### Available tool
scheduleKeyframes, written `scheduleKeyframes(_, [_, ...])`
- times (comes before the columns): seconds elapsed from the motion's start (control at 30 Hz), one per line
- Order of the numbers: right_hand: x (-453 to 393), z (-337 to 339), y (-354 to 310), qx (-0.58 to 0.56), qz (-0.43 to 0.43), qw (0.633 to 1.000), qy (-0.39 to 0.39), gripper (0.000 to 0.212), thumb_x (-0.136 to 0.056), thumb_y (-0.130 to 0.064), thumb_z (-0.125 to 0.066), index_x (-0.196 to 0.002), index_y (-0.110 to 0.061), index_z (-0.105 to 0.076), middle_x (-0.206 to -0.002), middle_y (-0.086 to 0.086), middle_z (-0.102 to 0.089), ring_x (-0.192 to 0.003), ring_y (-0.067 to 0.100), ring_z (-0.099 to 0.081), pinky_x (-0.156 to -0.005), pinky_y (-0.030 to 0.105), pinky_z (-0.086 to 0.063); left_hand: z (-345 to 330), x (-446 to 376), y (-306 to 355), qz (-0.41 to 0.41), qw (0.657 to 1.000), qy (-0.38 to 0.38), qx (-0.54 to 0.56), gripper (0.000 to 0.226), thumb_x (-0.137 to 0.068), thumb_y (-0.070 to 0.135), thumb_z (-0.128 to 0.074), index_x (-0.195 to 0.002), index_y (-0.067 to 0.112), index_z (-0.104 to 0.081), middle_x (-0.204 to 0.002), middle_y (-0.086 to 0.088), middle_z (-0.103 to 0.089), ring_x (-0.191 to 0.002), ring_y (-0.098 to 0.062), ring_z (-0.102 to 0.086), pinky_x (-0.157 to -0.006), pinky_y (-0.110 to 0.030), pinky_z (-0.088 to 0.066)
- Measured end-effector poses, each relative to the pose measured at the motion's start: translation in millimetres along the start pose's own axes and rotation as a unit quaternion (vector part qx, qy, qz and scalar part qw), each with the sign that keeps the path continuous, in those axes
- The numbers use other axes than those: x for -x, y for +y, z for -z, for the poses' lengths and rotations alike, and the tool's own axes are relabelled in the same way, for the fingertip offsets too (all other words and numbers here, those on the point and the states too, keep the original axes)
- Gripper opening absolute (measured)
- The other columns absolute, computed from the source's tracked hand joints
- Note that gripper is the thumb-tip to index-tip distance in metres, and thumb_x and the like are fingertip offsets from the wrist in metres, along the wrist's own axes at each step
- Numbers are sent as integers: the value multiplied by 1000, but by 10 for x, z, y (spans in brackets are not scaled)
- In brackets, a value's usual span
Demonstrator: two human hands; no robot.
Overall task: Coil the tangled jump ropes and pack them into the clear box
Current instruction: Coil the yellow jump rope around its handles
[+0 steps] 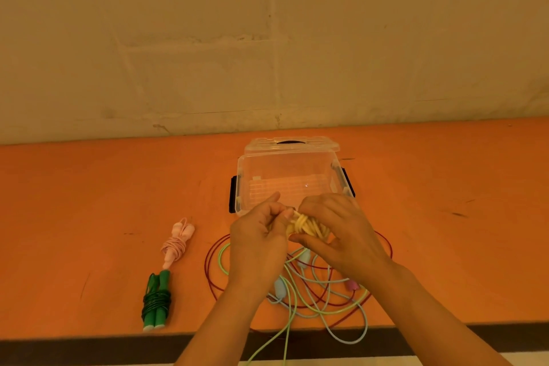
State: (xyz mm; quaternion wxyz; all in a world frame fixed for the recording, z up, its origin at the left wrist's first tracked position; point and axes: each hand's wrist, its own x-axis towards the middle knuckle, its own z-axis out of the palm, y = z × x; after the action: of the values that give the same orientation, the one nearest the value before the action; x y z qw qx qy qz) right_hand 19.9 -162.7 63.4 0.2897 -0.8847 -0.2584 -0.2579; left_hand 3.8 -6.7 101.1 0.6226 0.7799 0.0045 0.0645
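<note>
Orange table (89, 187), both hands' grip – left hand (257, 242), right hand (341, 235) – closed around yellow rope (307, 224), clear box (289, 175) behind

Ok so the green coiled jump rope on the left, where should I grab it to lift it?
Grip the green jump rope around its wrapped middle, from above. The cord binds both handles there, so one grasp across the bundle should keep it coiled. It lies flat on the orange table, with open space on either side.

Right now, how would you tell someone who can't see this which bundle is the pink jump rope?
Start at the clear box at the back of the orange table and go left and toward the near edge, where two wound bundles lie end to end. The pink jump rope is the farther, paler one; the green jump rope beside it is darker and nearer.
</note>
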Motion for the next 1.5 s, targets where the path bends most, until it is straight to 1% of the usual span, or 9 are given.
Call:
scheduleKeyframes(0.17, [52,-1,43,-33,-27,999,-9,42,-81,-52,-63,-115,-31,-52,-109,-10,-63,-101,10,-55,-84,33,-46,4,-8,-81,-27,1000,-8,-14,21,-88,8,-62,-80,26,-70,-111,20,-63,-98,12,-58,-94,-30,-50])
scheduleKeyframes(0.33, [71,-13,42,-29,-49,998,-34,41,-82,-55,-62,-115,-33,-53,-108,-16,-60,-99,5,-56,-79,33,-48,5,-71,-249,-71,994,4,-89,22,-87,16,-65,-75,35,-68,-98,39,-60,-114,8,-52,-104,-48,-38])
scheduleKeyframes(0.5, [149,-64,69,-15,-50,994,-98,51,-82,-61,-56,-125,-36,-46,-119,-16,-60,-106,5,-56,-82,36,-51,20,-142,-375,-65,987,-16,-146,15,-85,39,-58,-71,46,-58,-89,25,-58,-105,-8,-57,-99,-53,-39])
scheduleKeyframes(0.63, [145,-152,70,-50,-54,987,-145,60,-83,-61,-53,-134,-30,-47,-129,-15,-55,-114,3,-51,-90,31,-49,80,-212,-488,-62,988,-27,-143,10,-89,35,-57,-80,39,-60,-89,20,-60,-94,-8,-58,-93,-53,-42])
scheduleKeyframes(0.87, [70,-375,88,-77,-56,990,-101,47,-84,-47,-59,-126,-26,-55,-121,-9,-59,-110,8,-52,-92,25,-45,185,-304,-601,-140,955,-26,-261,10,-93,27,-58,-95,35,-64,-101,35,-48,-112,17,-36,-90,-25,-10])
scheduleKeyframes(1.03, [17,-629,72,-65,-68,993,-64,43,-80,-40,-66,-118,-18,-61,-115,-4,-62,-106,15,-54,-90,26,-44,290,-367,-806,-209,925,19,-318,24,-92,25,-54,-114,29,-61,-122,25,-45,-125,12,-29,-88,-24,-9])
scheduleKeyframes(1.2, [-35,-892,81,-63,-97,993,-40,43,-76,-37,-70,-113,-16,-63,-112,-1,-63,-104,15,-53,-90,21,-41,480,-376,-950,-104,937,59,-328,42,-95,28,-54,-136,25,-43,-145,8,-40,-135,-10,-34,-104,-44,-13])
scheduleKeyframes(1.37, [-87,-1196,10,-81,-139,986,-48,45,-76,-38,-69,-114,-15,-63,-113,-1,-62,-101,16,-55,-87,17,-37,693,-391,-1305,31,932,-73,-354,60,-98,44,-40,-149,21,-18,-154,4,-24,-139,-13,-26,-115,-47,-16])
scheduleKeyframes(1.5, [-86,-1484,-98,-123,-137,981,-68,49,-78,-42,-69,-121,-19,-59,-115,-6,-59,-104,13,-53,-89,19,-41,790,-373,-1586,7,947,-130,-293,55,-99,40,-37,-148,20,-20,-143,-2,-43,-128,-19,-44,-105,-45,-34])
